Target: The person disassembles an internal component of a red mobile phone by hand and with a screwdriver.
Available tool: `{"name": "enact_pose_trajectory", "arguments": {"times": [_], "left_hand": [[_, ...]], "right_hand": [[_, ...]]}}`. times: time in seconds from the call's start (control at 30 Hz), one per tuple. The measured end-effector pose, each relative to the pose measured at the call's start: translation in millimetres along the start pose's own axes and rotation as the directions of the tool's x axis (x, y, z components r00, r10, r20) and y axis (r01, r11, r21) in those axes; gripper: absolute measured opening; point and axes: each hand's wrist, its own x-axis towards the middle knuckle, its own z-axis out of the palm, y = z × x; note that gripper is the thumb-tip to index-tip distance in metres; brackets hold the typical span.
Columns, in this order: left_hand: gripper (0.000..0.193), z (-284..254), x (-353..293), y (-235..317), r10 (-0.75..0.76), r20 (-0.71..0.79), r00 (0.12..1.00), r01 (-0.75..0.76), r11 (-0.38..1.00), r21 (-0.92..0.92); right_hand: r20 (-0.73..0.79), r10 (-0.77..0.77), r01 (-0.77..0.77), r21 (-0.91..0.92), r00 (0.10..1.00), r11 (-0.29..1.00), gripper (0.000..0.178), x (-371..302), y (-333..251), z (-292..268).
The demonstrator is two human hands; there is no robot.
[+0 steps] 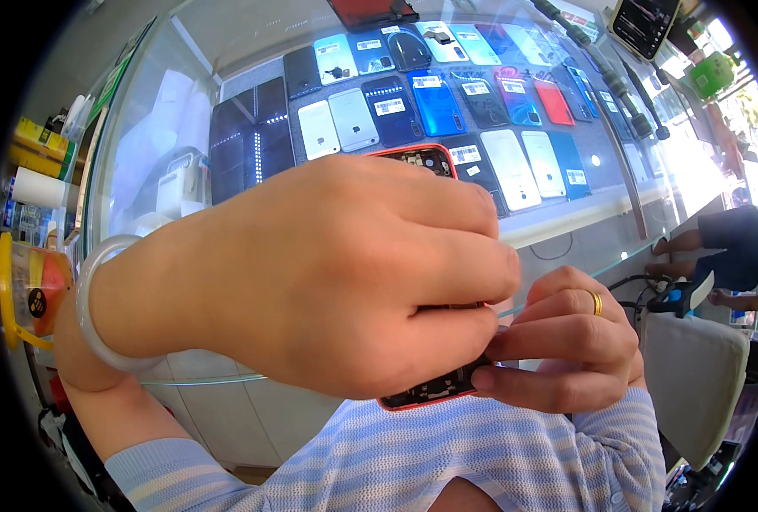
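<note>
My left hand [353, 264], with a pale bangle [110, 350] at the wrist, covers most of an opened phone [434, 391]. The phone has a red frame and dark inner parts, which show above the knuckles and below the hand. Its middle is hidden. The left fingers are curled over the phone, with their tips out of sight. At the lower right edge of the phone, my right hand [571, 341] is closed, thumb and fingers pinching it there. A gold ring circles one right finger. Whether a small part or tool is between these fingertips, I cannot make out.
Beneath my hands is a glass display case [516, 226] with rows of phones, among them a blue phone [437, 102]. A dark tablet-like panel [251, 132] lies at its left. A pale chair [695, 384] stands at right, and a yellow-rimmed container [8, 290] at left.
</note>
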Motion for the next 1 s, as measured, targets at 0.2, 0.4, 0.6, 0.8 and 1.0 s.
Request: {"name": "enact_pose_trajectory", "arguments": {"times": [0.2,0.4,0.6,0.8,1.0], "left_hand": [[0.011,-4,1,-1,-0.018,0.011,1.0,0.018,1.0,0.003],[0.009,-12,3,-2,-0.037,0.058,0.998,0.039,0.999,-0.038],[0.008,-13,4,-6,-0.027,0.024,0.999,0.029,0.996,-0.079],[0.019,-19,6,0,-0.128,0.068,0.989,0.134,0.986,-0.101],[0.01,-20,5,3,-0.095,0.002,0.996,0.094,0.992,-0.087]], "right_hand": [[-0.012,0.002,-0.002,-0.017,1.0,1.0,0.023,-2,0,1],[-0.022,-0.004,0.003,-0.022,1.0,1.0,0.019,-2,2,1],[-0.038,-0.021,0.02,-0.021,0.999,1.0,0.015,-1,3,1],[-0.095,-0.02,0.018,-0.023,0.995,1.0,0.011,-1,3,4],[-0.051,0.019,-0.02,-0.024,0.999,0.999,0.014,-6,2,0]]}}
